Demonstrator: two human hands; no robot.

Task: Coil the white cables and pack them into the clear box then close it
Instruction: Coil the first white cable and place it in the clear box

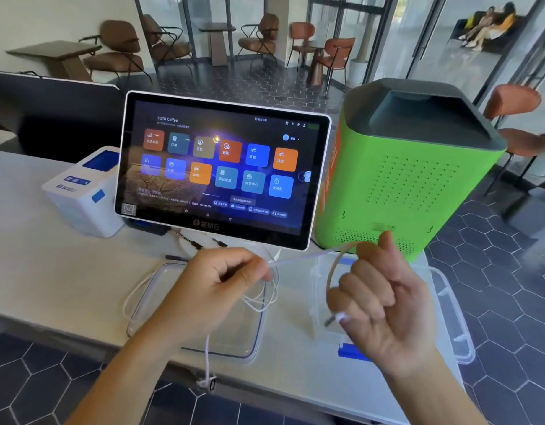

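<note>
A white cable (308,256) stretches taut between my two hands above the table. My left hand (222,280) pinches it, with loose loops (265,299) hanging below the fingers and a tail dropping over the table's front edge. My right hand (384,299) is curled around one loop of the cable, its plug end poking out near the little finger. The clear box (449,302) with a blue latch sits under my right hand. Its clear lid (234,342) lies flat below my left hand. Another white cable (133,296) curves along the lid's left side.
A touchscreen terminal (222,167) stands just behind the hands, with dark plugs and wires at its base. A green machine (403,179) is at the right, a white receipt printer (84,191) at the left. The table's front edge (265,381) runs close below the lid.
</note>
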